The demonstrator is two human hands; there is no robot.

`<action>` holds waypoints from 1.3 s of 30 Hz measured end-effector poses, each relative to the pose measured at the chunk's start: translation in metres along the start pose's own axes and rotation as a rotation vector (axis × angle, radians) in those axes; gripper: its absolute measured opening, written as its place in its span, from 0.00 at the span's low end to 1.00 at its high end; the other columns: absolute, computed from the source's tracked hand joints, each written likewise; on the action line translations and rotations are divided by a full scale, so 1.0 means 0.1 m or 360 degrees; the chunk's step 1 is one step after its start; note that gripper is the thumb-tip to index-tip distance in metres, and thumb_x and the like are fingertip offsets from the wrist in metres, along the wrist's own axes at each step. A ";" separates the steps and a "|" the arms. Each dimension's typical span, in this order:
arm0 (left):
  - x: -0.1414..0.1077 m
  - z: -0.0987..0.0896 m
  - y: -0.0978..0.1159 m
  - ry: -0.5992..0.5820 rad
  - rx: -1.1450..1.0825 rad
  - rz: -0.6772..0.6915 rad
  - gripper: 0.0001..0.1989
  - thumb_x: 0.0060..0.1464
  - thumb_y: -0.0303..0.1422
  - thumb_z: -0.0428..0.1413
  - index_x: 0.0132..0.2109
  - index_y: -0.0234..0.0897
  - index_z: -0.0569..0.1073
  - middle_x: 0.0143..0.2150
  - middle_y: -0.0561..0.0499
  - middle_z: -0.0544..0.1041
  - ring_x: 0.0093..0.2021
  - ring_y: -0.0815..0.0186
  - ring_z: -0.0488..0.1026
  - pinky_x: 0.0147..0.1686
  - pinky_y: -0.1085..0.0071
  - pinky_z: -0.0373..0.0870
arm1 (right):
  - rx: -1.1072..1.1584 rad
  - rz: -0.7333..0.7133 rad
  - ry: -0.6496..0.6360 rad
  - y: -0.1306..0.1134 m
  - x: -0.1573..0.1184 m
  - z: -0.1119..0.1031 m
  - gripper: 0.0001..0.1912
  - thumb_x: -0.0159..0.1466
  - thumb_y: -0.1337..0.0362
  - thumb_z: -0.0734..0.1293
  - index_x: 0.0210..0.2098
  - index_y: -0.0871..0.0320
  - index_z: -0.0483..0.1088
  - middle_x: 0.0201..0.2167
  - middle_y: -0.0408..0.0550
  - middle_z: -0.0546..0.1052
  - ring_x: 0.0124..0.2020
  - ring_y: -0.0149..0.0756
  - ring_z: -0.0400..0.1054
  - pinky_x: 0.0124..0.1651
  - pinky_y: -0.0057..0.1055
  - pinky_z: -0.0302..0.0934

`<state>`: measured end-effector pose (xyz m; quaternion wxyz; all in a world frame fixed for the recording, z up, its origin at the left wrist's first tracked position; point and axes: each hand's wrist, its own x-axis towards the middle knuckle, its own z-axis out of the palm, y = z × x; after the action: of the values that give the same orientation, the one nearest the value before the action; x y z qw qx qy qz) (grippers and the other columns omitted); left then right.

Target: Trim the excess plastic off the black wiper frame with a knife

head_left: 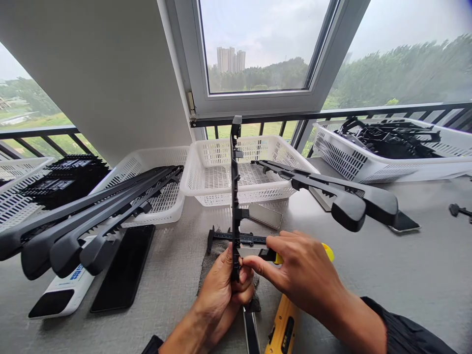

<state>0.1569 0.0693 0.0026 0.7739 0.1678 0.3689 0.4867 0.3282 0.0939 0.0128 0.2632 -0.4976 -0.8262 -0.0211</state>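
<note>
In the lower middle of the head view, my left hand (217,282) is closed round the lower end of a long black plastic trim piece (235,189), which stands upright with clips and ribs on its right side. My right hand (306,273) grips a yellow-handled utility knife (328,251), its body mostly hidden by the fingers. The blade points left against the trim's lower part, and my right thumb is close to the same spot. Behind the trim a dark caliper (221,236) lies across a grey cloth (206,268).
Black trim pieces lean on white baskets at left (162,216) and centre (206,199). A right basket (391,169) holds black parts. On the table are a black phone (123,268), a white device (62,295), a yellow tool (283,327) and a flat metallic block (263,216).
</note>
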 end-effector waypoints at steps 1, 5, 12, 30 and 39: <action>0.00 0.00 0.00 0.0005 -0.0008 0.0000 0.33 0.39 0.56 0.77 0.29 0.35 0.71 0.20 0.62 0.63 0.19 0.79 0.44 0.18 0.80 0.44 | -0.0003 0.0001 0.0002 0.00 0.00 0.00 0.41 0.76 0.32 0.52 0.21 0.54 0.68 0.18 0.45 0.71 0.22 0.37 0.65 0.32 0.34 0.47; 0.00 0.01 0.00 0.0006 -0.0011 -0.0001 0.31 0.38 0.50 0.79 0.28 0.36 0.69 0.19 0.63 0.62 0.19 0.80 0.44 0.18 0.80 0.44 | -0.0017 0.0012 0.0004 -0.02 0.00 -0.01 0.41 0.77 0.32 0.52 0.21 0.54 0.67 0.18 0.44 0.72 0.22 0.37 0.65 0.33 0.34 0.47; -0.01 0.00 0.02 0.0019 -0.0016 -0.0027 0.31 0.36 0.49 0.80 0.29 0.36 0.69 0.19 0.63 0.62 0.19 0.80 0.44 0.18 0.80 0.43 | -0.0049 0.0001 0.0039 -0.01 0.00 -0.02 0.41 0.77 0.32 0.52 0.20 0.54 0.68 0.18 0.45 0.71 0.21 0.36 0.64 0.32 0.35 0.46; -0.01 -0.02 0.01 0.0037 0.0063 -0.0127 0.36 0.31 0.56 0.79 0.28 0.38 0.67 0.17 0.62 0.64 0.18 0.79 0.45 0.17 0.79 0.44 | -0.0019 -0.0105 0.0005 0.08 0.04 -0.09 0.42 0.74 0.29 0.53 0.19 0.54 0.67 0.17 0.44 0.69 0.20 0.36 0.63 0.30 0.34 0.47; -0.01 0.01 -0.01 0.0092 0.0018 -0.0035 0.34 0.34 0.56 0.79 0.28 0.36 0.70 0.18 0.62 0.64 0.19 0.79 0.46 0.17 0.80 0.46 | -0.0027 -0.0007 -0.0023 0.02 0.00 -0.06 0.41 0.76 0.31 0.53 0.21 0.54 0.68 0.18 0.45 0.72 0.22 0.38 0.67 0.32 0.34 0.47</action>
<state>0.1585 0.0681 0.0032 0.7672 0.1540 0.3958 0.4807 0.3323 0.0927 0.0173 0.2529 -0.4982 -0.8290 -0.0250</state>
